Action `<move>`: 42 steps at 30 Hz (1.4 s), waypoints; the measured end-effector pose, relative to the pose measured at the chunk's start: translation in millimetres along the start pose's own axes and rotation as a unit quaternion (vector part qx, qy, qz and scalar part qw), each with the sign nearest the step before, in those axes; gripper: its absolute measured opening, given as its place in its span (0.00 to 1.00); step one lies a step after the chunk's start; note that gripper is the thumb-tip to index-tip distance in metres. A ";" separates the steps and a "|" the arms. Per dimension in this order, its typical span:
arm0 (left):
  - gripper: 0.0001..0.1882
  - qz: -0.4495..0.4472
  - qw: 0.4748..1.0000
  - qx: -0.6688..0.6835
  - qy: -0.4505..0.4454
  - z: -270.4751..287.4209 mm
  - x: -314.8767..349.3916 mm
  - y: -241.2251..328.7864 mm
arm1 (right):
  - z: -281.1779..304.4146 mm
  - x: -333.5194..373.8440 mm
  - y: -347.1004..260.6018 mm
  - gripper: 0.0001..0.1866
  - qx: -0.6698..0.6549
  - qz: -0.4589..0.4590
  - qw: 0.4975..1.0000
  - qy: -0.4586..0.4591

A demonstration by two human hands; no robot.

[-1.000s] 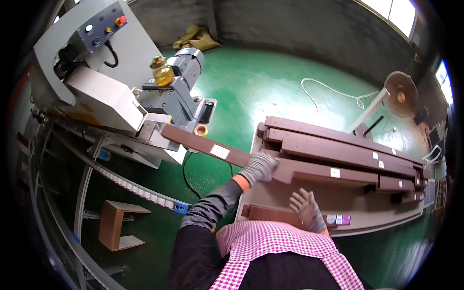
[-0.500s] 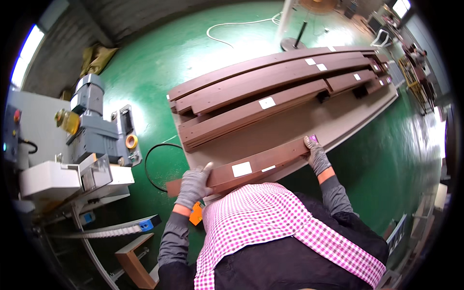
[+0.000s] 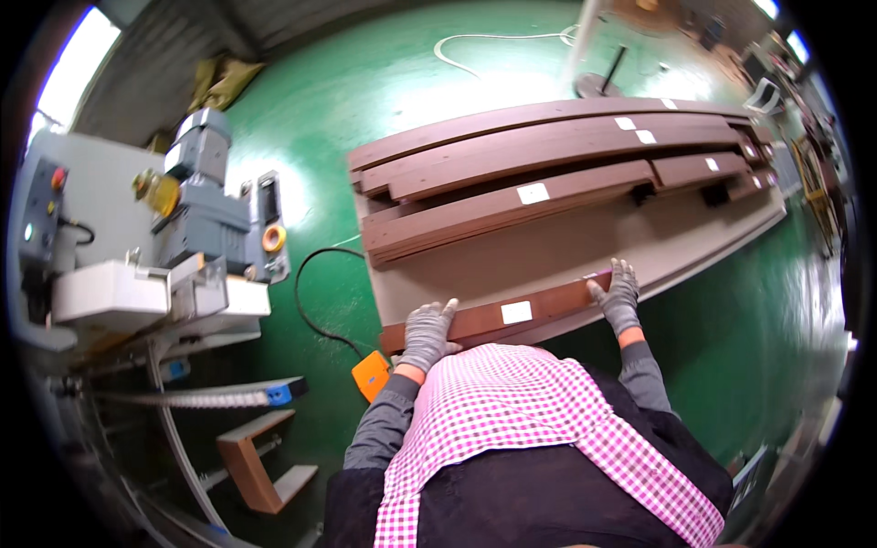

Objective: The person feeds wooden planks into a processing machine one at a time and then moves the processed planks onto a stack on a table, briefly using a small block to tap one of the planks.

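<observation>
A brown board (image 3: 487,321) with a white label (image 3: 516,312) is seen along the near edge of a beige table (image 3: 512,263), just before a pink checked apron (image 3: 498,402). Its left end is covered by the gloved left hand (image 3: 427,334), thumb apart, whether gripping cannot be told; its right end is met by the right hand (image 3: 621,300), fingers spread. Brown planks (image 3: 566,146) are stacked beyond.

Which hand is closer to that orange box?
The left hand, just right of the orange box; the right hand is farther, near the right end of the brown board.
</observation>
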State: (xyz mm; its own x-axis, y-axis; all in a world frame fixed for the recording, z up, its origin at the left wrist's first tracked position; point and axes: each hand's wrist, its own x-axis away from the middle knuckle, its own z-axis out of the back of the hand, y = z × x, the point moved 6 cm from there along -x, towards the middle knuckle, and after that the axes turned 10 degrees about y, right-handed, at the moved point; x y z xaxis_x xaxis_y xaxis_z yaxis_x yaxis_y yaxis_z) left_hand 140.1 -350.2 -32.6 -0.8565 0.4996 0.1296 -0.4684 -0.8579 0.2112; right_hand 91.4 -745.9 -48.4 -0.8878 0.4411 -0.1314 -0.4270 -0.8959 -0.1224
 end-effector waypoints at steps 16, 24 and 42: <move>0.08 -0.003 0.998 -0.027 0.063 -27.3 15.9 -10.0 | -28.9 45.8 -156.0 0.26 -0.070 0.382 0.912 -0.135; 0.09 0.015 0.998 -0.005 0.066 -39.7 20.0 -17.1 | -58.6 37.7 -153.5 0.28 0.075 0.369 0.899 -0.222; 0.09 0.007 0.998 0.030 0.060 -36.6 20.9 -17.4 | -43.5 31.5 -157.1 0.36 0.093 0.379 0.877 -0.280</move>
State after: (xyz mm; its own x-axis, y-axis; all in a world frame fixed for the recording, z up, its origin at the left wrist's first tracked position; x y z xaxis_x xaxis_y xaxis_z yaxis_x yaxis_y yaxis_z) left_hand 122.4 -329.3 -69.1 -0.8843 0.4667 0.0162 -0.4456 -0.8538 0.2691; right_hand 138.0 -589.0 -76.2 -0.8514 -0.3335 0.4048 0.3479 -0.9367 -0.0400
